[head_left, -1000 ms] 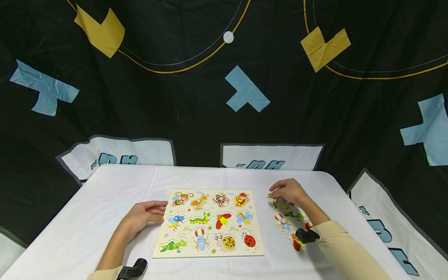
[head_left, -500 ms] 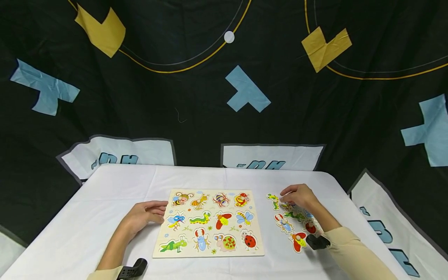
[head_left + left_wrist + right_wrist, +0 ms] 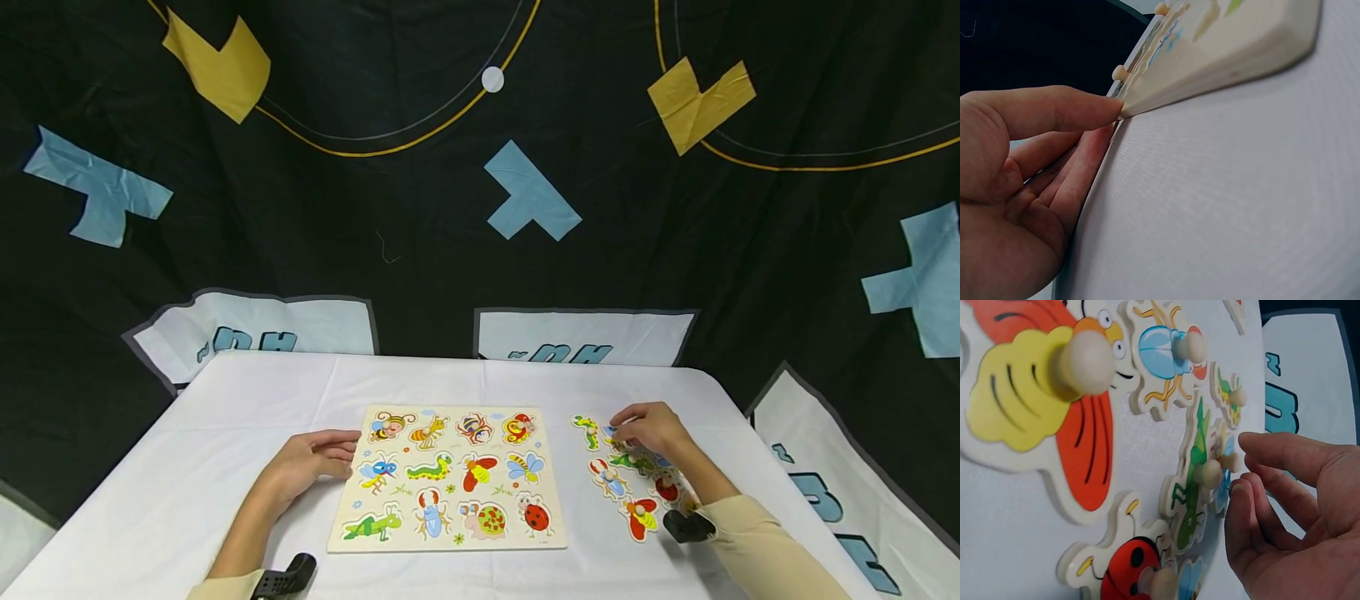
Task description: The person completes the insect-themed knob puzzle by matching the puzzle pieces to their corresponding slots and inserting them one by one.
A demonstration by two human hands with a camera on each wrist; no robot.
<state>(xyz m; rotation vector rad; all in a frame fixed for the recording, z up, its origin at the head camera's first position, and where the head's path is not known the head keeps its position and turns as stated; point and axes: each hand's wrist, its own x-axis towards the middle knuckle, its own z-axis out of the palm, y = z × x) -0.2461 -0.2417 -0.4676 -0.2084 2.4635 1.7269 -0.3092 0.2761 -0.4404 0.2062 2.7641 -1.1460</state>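
Note:
A wooden puzzle board point(image 3: 442, 500) with insect pictures lies flat before me. My left hand point(image 3: 303, 467) touches its left edge with extended fingers; wooden knobs point(image 3: 1120, 73) stand up from it near the fingertips. At the board's right, my right hand point(image 3: 651, 429) is over a group of loose knobbed puzzle pieces. In the right wrist view its thumb and forefinger stand apart around the knob of a piece with blue parts point(image 3: 1226, 479), partly hidden behind the grasshopper piece point(image 3: 1192, 481). The caterpillar piece point(image 3: 587, 432) lies just left of this hand.
Nearer to me lie the beetle piece point(image 3: 607, 478), the red-winged insect piece point(image 3: 639, 518) and the ladybug piece point(image 3: 665, 487). A white cloth point(image 3: 450, 383) covers the table. Behind it hangs a dark curtain point(image 3: 420, 275) with printed shapes.
My right hand has drawn back from the caterpillar piece, moving right and slightly toward me, uncovering it and others. The left hand and the board have stayed in place.

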